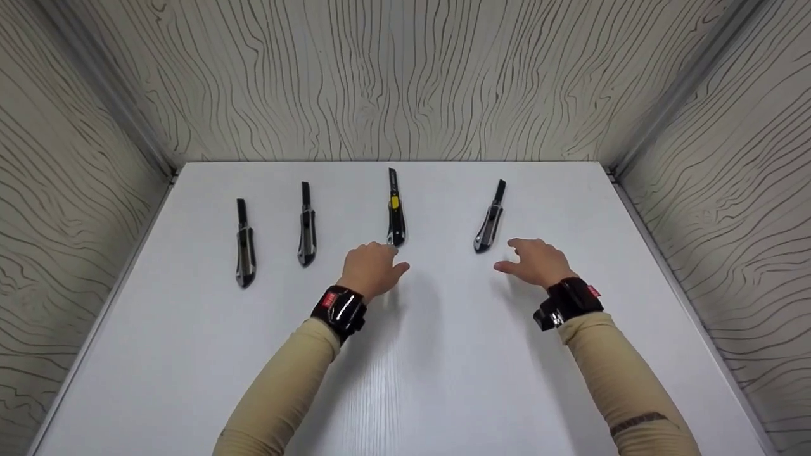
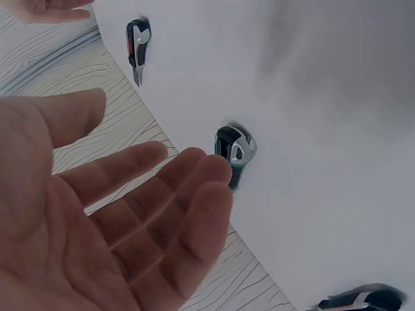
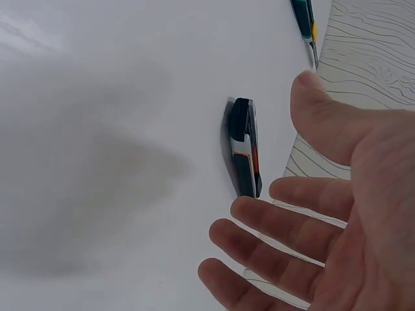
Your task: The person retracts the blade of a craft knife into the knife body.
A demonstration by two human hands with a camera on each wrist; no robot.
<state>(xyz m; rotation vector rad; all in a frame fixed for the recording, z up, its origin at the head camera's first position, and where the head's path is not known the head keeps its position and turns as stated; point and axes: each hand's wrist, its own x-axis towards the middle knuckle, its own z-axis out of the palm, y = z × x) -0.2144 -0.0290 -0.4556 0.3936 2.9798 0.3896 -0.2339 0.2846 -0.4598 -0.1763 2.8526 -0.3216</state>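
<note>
Four utility cutters on a white tabletop (image 1: 412, 411), with a person's two hands above it. The cutters lie well apart in a loose row, narrow dark ends toward the rear edge: the leftmost cutter (image 1: 244, 247) sits nearest the person, the second cutter (image 1: 306, 231) lies to its right, the yellow-marked cutter (image 1: 395, 204) reaches closest to the rear edge, and the rightmost cutter (image 1: 489, 221) slants, its narrow end leaning right. The left hand (image 1: 370, 269) is wide and empty, thumb set apart from gently bent fingers; in the head view it is at the near end of the yellow-marked cutter, though whether they touch cannot be told. The right hand (image 1: 537, 261) is likewise wide and empty, fingers spread, just beside the rightmost cutter. Each wrist carries a black band, the left band (image 1: 342, 310) and right band (image 1: 573, 296), above tan sleeves (image 1: 285, 380). Wood-grain panels (image 1: 380, 82) enclose the back and sides.
</note>
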